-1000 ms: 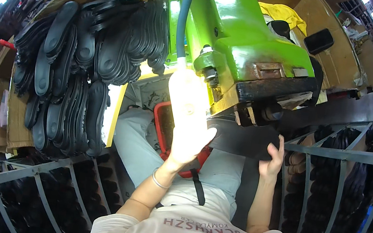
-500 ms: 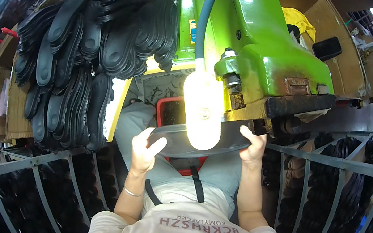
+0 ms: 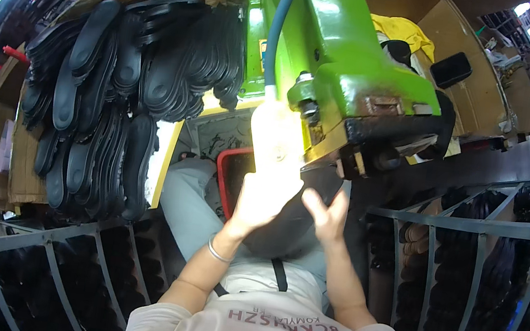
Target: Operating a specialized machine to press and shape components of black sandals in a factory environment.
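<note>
Since 0.5 s ago the hands have closed in — left hand [image 3: 263,199] grips the dark sole [image 3: 290,227] at its 10 o'clock edge; right hand [image 3: 327,216] rests open-fingered at 2 o'clock.

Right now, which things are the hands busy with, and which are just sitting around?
In use: left hand, right hand, the dark shoe sole they hold, the green machine, the bright lamp.

Lying about: stacked black soles, red bin, yellow cloth, metal racks.

Left hand [image 3: 263,199] raised, grip unclear; right hand [image 3: 325,216] fingers spread.
</note>
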The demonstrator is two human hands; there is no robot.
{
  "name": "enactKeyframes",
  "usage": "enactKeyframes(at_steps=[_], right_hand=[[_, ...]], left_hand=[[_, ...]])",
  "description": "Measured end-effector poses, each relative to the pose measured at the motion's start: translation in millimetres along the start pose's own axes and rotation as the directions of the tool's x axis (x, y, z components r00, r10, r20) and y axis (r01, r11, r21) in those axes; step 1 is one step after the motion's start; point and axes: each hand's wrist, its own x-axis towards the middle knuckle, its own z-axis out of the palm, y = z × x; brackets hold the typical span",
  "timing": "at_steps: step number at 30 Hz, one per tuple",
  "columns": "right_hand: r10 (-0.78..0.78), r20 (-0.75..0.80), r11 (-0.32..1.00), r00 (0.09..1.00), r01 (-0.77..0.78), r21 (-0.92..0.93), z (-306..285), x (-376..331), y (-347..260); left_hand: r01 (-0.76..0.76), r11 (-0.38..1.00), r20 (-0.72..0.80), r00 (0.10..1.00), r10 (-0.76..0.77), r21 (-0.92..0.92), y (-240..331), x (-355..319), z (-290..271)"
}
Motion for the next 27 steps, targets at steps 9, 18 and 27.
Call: enactKeyframes(at_steps=[9, 18, 27], right_hand=[[0.304, 0.006, 0.948, 0.953, -0.303, 0.095, -87, -106, 38], [0.05, -0.416, 0.997, 0.908, -0.07, -0.034, -117, -14, -48], [0.101, -0.278, 0.993, 0.955, -0.116, -0.038, -142, -23, 4]], left_hand=[[-0.033, 0.979, -0.237, 0.971, -0.016, -0.201, -8, -24, 25], [0.192, 0.874, -0.072, 0.966, -0.249, -0.446, 0, -11, 49], [0.0, 1.0, -0.31, 0.951, 0.0, -0.001, -26, 1, 63]])
